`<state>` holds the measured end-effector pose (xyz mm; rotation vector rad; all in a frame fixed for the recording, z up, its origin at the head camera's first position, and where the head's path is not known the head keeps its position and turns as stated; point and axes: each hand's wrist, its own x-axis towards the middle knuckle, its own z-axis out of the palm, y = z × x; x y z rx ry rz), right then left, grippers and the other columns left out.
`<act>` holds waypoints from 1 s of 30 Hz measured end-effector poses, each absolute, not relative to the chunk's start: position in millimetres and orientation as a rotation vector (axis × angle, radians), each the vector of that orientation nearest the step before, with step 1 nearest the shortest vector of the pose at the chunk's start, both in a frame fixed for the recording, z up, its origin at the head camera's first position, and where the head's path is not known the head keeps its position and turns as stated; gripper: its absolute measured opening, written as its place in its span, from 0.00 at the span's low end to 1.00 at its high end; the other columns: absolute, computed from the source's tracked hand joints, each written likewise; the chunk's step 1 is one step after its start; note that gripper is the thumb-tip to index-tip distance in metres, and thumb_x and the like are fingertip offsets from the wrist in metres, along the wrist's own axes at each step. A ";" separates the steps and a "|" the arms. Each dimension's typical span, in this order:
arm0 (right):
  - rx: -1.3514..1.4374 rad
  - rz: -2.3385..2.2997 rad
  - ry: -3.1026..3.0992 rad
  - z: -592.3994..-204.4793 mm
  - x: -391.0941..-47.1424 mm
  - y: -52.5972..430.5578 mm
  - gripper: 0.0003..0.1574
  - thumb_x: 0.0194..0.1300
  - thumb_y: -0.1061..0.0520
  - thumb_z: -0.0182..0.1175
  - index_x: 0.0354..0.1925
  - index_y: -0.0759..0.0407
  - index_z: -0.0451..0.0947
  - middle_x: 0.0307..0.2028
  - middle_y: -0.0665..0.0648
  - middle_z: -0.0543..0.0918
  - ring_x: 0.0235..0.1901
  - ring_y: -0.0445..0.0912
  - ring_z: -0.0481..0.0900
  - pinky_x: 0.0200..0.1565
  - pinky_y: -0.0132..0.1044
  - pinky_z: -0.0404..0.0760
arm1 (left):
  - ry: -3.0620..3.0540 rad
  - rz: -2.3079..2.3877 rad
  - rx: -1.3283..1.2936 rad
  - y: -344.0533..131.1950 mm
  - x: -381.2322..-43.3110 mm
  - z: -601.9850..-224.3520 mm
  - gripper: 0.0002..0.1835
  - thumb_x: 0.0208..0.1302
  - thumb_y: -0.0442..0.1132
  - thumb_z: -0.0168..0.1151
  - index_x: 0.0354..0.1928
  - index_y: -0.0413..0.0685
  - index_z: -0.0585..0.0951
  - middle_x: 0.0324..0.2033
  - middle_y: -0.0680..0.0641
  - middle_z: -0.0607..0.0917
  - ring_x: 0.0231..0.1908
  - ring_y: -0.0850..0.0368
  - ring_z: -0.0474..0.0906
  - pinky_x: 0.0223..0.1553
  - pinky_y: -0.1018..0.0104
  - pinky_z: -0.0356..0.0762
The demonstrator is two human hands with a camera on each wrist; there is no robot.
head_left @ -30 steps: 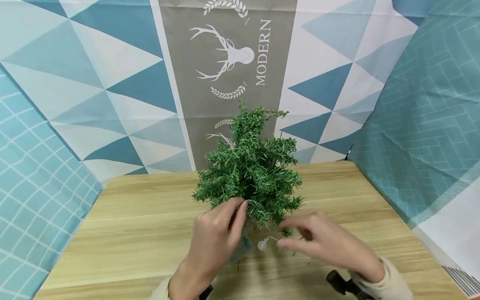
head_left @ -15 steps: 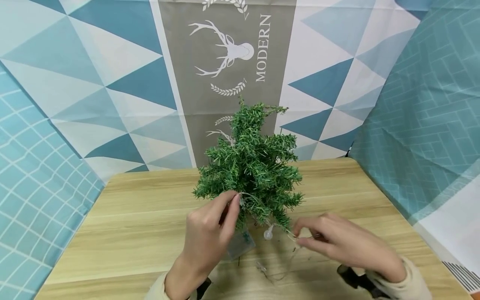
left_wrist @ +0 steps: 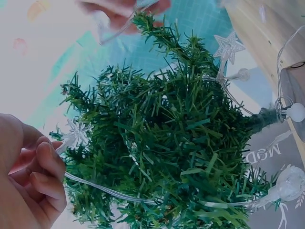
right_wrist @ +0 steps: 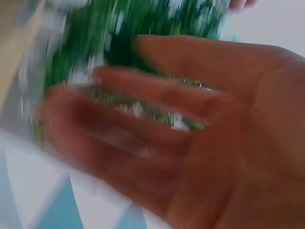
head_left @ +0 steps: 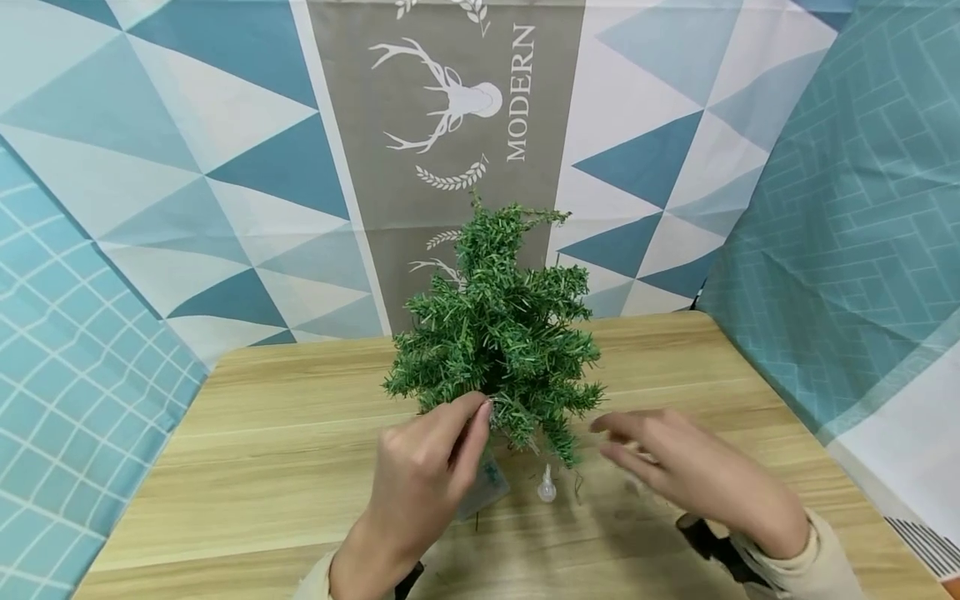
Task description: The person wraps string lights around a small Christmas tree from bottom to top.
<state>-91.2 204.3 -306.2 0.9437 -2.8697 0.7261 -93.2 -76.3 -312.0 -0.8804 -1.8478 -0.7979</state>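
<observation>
A small artificial Christmas tree (head_left: 498,333) stands at the middle of the table. Clear string lights (left_wrist: 109,192) run across its branches. At its front left, my left hand (head_left: 427,467) pinches the light wire between thumb and fingers, beside a clear snowflake light (left_wrist: 77,134). My right hand (head_left: 690,471) is off the tree's right side, fingers loosely extended and blurred by motion in the right wrist view (right_wrist: 157,124). Pale wire shows close by that hand in the left wrist view. One round bulb (head_left: 547,487) hangs below the front branches.
A flat translucent box (head_left: 486,492) lies on the wooden table (head_left: 285,458), partly behind the left hand. In the left wrist view, a star light (left_wrist: 229,47) and a bubbly round bulb (left_wrist: 288,183) sit along the tree's edge. Patterned cloth (head_left: 277,167) hangs behind.
My right hand moved right, took the wire, then loosened its fingers and rose slightly. My left hand kept its pinch with small shifts. The round bulb has swung a little right.
</observation>
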 end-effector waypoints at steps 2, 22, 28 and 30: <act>1.085 0.864 -2.632 -307.9 -86.4 184.5 0.13 0.73 0.58 0.58 0.53 0.55 0.81 0.44 0.48 0.87 0.36 0.36 0.84 0.39 0.32 0.85 | -1.847 -0.776 -0.899 -76.4 -91.8 -311.4 0.12 0.74 0.36 0.54 0.37 0.38 0.85 0.24 0.47 0.87 0.16 0.63 0.79 0.20 0.81 0.76; 1.148 1.928 -1.823 -299.5 -75.9 179.4 0.18 0.71 0.80 0.30 0.44 0.73 0.66 0.18 0.55 0.65 0.12 0.42 0.64 0.11 0.28 0.62 | -2.090 -0.556 -0.978 -77.8 -97.8 -320.8 0.09 0.62 0.29 0.62 0.43 0.40 0.84 0.22 0.53 0.83 0.19 0.64 0.74 0.19 0.81 0.70; 1.299 2.043 -1.385 -287.8 -79.1 186.3 0.18 0.71 0.81 0.27 0.46 0.85 0.64 0.16 0.54 0.59 0.12 0.38 0.57 0.14 0.26 0.58 | -2.083 -0.540 -0.900 -82.1 -103.2 -322.2 0.06 0.60 0.29 0.66 0.40 0.37 0.85 0.26 0.46 0.86 0.21 0.60 0.80 0.24 0.74 0.79; 1.319 2.071 -1.253 -283.5 -80.0 187.8 0.17 0.71 0.80 0.26 0.45 0.87 0.63 0.15 0.55 0.58 0.13 0.38 0.57 0.15 0.26 0.58 | -2.061 -0.538 -0.865 -82.7 -103.6 -321.4 0.05 0.62 0.29 0.64 0.39 0.37 0.85 0.24 0.47 0.85 0.19 0.61 0.77 0.20 0.76 0.76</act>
